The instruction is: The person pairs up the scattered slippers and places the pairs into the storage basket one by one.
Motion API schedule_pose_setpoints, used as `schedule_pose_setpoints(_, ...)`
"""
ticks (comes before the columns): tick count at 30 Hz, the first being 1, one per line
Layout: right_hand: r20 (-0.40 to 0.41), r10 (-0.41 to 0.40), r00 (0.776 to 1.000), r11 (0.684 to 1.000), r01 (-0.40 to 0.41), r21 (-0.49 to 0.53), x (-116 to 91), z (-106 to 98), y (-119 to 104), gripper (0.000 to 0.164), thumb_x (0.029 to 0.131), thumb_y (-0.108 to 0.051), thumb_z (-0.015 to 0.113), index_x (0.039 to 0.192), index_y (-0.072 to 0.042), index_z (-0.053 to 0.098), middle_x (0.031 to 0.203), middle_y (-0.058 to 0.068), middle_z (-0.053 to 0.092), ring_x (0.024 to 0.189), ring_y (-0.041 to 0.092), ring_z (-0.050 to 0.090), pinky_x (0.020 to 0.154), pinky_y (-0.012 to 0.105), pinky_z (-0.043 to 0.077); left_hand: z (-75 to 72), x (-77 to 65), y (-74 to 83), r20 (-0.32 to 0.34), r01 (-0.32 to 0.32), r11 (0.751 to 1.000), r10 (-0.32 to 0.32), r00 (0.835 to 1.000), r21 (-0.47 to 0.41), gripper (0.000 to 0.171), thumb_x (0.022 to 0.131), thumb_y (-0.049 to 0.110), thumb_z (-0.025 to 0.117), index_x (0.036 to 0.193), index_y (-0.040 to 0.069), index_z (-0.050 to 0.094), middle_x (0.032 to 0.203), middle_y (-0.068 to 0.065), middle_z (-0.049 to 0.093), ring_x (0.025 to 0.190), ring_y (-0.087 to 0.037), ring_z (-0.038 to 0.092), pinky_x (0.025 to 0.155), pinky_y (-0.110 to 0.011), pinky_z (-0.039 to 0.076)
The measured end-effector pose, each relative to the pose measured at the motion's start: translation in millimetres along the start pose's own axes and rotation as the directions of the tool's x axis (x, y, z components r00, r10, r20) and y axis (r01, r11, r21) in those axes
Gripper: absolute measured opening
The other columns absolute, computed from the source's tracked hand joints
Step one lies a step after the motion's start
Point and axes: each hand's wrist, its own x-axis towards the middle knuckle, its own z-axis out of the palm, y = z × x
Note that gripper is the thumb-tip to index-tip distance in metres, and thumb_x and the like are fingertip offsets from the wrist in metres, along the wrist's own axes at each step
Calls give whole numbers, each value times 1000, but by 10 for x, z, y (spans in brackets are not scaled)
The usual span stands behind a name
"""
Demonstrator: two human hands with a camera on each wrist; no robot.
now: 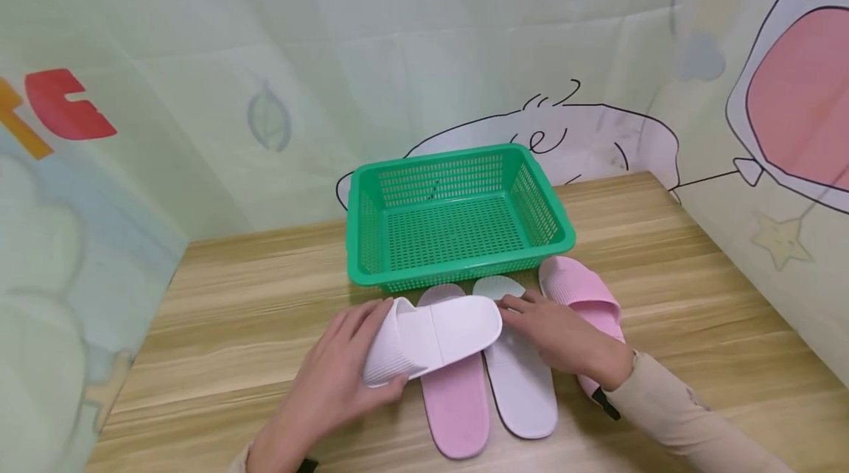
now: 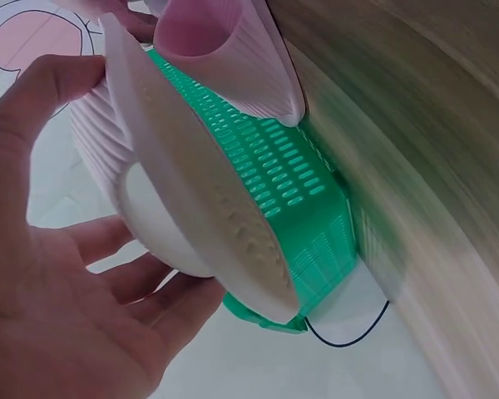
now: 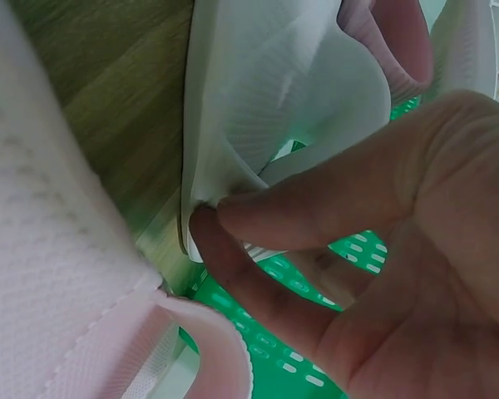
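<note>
In the head view my left hand [image 1: 334, 370] grips a white slipper [image 1: 460, 326] by its ribbed strap end. The slipper is raised and turned sideways over a pink slipper [image 1: 458, 414]. The left wrist view shows the thumb on one side of this white slipper [image 2: 183, 174] and the fingers on the other. My right hand [image 1: 560, 333] is at the strap of a second white slipper [image 1: 524, 396], which lies on the table. In the right wrist view, its thumb and forefinger pinch the strap's side edge on that slipper [image 3: 274, 100].
A green plastic basket [image 1: 458, 269] stands behind the slippers at the back of the wood-grain table [image 1: 265, 318]. Another pink slipper [image 1: 577, 283] lies to the right, partly behind my right hand. A printed cloth backdrop [image 1: 298, 75] hangs behind the table and along its sides.
</note>
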Motion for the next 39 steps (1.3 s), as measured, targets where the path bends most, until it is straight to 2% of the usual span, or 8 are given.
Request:
schedule_pose_setpoints(8, 87, 48, 995, 999, -47, -16, 5, -82, -58, 89, 64, 30, 71, 139, -19, 65, 135, 9, 64, 110, 34, 61, 88, 46, 59, -7, 4, 4, 26, 42, 999, -42, 999, 2, 92, 73, 41, 89, 153, 11, 55, 141, -12, 62, 123, -30, 60, 92, -50, 59)
schedule_pose_setpoints(14, 93, 23, 995, 998, -17, -64, 0, -120, -49, 87, 66, 30, 70, 138, -20, 67, 139, 11, 63, 117, 35, 60, 92, 45, 60, -28, 19, 6, 74, 63, 998, -63, 995, 0, 94, 74, 43, 89, 155, 10, 54, 143, -13, 62, 124, -32, 59, 92, -53, 59)
schedule_pose_setpoints(18, 92, 3, 996, 995, 6, -99, -6, -103, -24, 85, 67, 27, 72, 137, -20, 66, 140, 11, 62, 115, 33, 58, 92, 43, 58, -37, 18, 11, 96, 67, 998, -67, 993, 1, 95, 75, 43, 89, 156, 9, 53, 144, -14, 61, 125, -34, 58, 94, -55, 59)
schedule_pose_setpoints(23, 84, 2, 996, 997, 5, -77, -2, -117, 2, 86, 69, 29, 68, 138, -22, 65, 142, 10, 59, 118, 32, 55, 91, 42, 58, -45, 20, 20, 113, 77, 997, -78, 991, 12, 96, 74, 43, 90, 156, 8, 52, 145, -14, 61, 126, -35, 58, 95, -55, 58)
schedule_pose_setpoints(30, 99, 20, 995, 998, -14, -68, -56, -178, 18, 89, 71, 31, 65, 143, -22, 63, 147, 11, 58, 129, 35, 55, 106, 50, 53, -50, 45, 40, 120, 68, 998, -68, 990, 3, 93, 75, 40, 90, 154, 8, 54, 144, -15, 61, 126, -35, 57, 90, -56, 60)
schedule_pose_setpoints(39, 124, 65, 990, 998, -65, -3, -107, -307, 1, 98, 68, 34, 67, 150, -20, 58, 152, 13, 56, 136, 38, 54, 107, 57, 52, -75, 35, 55, 120, 75, 997, -77, 990, 22, 92, 74, 41, 90, 153, 8, 55, 144, -17, 61, 126, -36, 58, 88, -58, 60)
